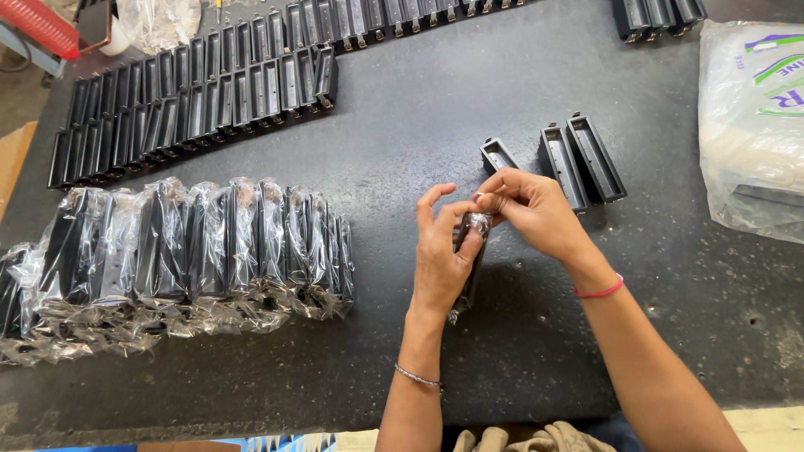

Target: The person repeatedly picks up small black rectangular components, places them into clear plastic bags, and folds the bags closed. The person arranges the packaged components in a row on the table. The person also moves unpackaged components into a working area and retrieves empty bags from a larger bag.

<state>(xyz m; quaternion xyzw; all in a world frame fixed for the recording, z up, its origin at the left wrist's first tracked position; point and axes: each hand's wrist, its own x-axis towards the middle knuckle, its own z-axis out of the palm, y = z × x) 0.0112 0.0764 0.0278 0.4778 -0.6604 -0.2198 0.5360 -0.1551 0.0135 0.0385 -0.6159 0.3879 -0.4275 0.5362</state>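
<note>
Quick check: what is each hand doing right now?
Left hand: closed around a black part in clear wrap.
Right hand: fingertips pinching the wrap at the part's top end.

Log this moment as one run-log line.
left hand: holds wrapped black part | right hand: pinches its wrap | bare parts: beside

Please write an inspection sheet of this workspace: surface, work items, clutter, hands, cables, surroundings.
Surface: dark worktable, scuffed and dusty.
Work items: black part in clear wrap, held upright; wrapped parts in a row; bare black parts in rows; three loose parts.
Clutter: white plastic bag at the right edge.
Hands: left hand grips the part; right hand fingers pinch the wrap at its top.
Cables: nothing seen.
Surroundings: red object, top left.
</note>
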